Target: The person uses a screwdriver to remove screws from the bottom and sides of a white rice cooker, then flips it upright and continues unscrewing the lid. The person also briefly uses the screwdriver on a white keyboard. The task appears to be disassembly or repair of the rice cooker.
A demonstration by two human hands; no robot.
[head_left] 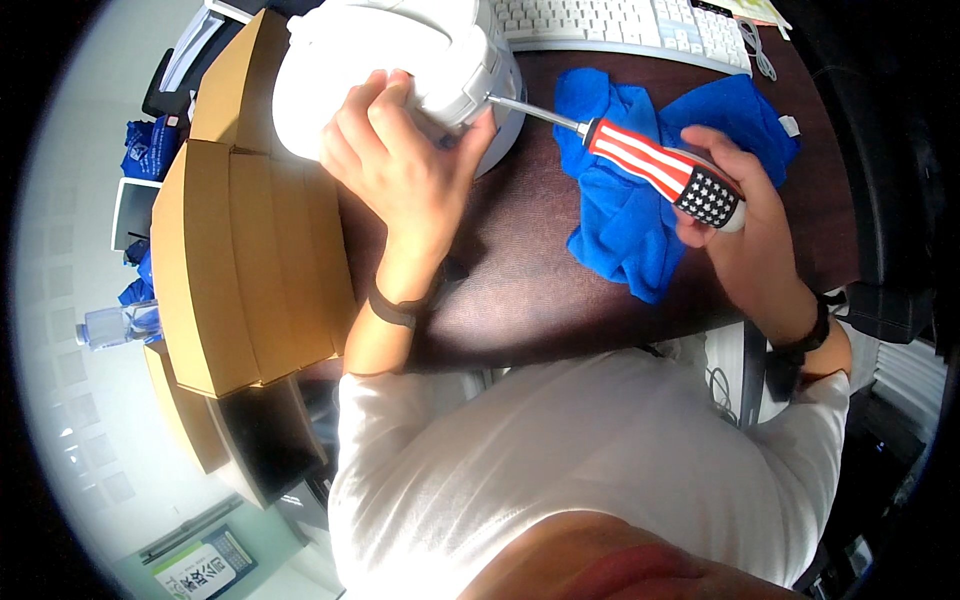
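Observation:
A white rounded appliance (340, 62) with a jointed part on its right side rests at the far left of the desk. My left hand (405, 150) grips that jointed part, fingers over its top and thumb at its near edge. In my right hand (735, 175) is a screwdriver (640, 158) with a red-and-white striped handle and a dark, starred end. Its metal shaft points left, and the tip meets the side of the white part, close to my left thumb. Any screw under the tip is too small to make out. A crumpled blue cloth (625, 225) lies beneath the screwdriver.
A white keyboard (620, 28) with a coiled white cable (760, 52) sits at the back of the dark desk (520, 290). An open cardboard box (270, 270) stands along the left edge. Farther left is a clear plastic bottle (120, 325). A dark chair armrest (890, 315) is at the right.

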